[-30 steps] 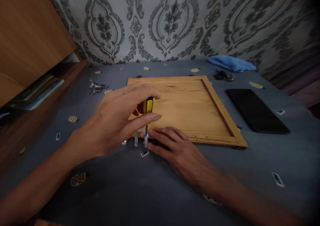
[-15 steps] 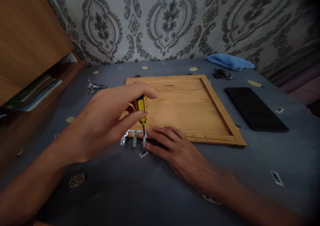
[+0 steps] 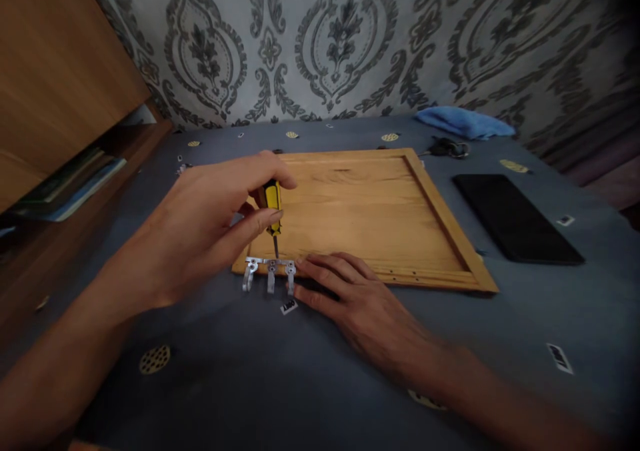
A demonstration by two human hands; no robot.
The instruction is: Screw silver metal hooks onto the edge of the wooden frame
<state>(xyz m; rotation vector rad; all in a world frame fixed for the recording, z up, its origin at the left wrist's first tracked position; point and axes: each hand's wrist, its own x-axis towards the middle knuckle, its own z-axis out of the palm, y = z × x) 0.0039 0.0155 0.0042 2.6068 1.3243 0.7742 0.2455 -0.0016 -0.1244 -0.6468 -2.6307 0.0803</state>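
Hooks (image 3: 271, 276) 3; screwdriver (image 3: 273, 204) 1, left hand (image 3: 200, 231); board (image 3: 370, 211) 1.

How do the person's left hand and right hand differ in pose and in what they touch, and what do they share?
The left hand is raised and curled around a yellow-handled screwdriver held upright; the right hand lies flat and holds nothing. The left hand's tool points down at the silver metal hook rack; the right hand's fingertips rest on the near edge of the wooden framed board, beside that rack. Both are bare.
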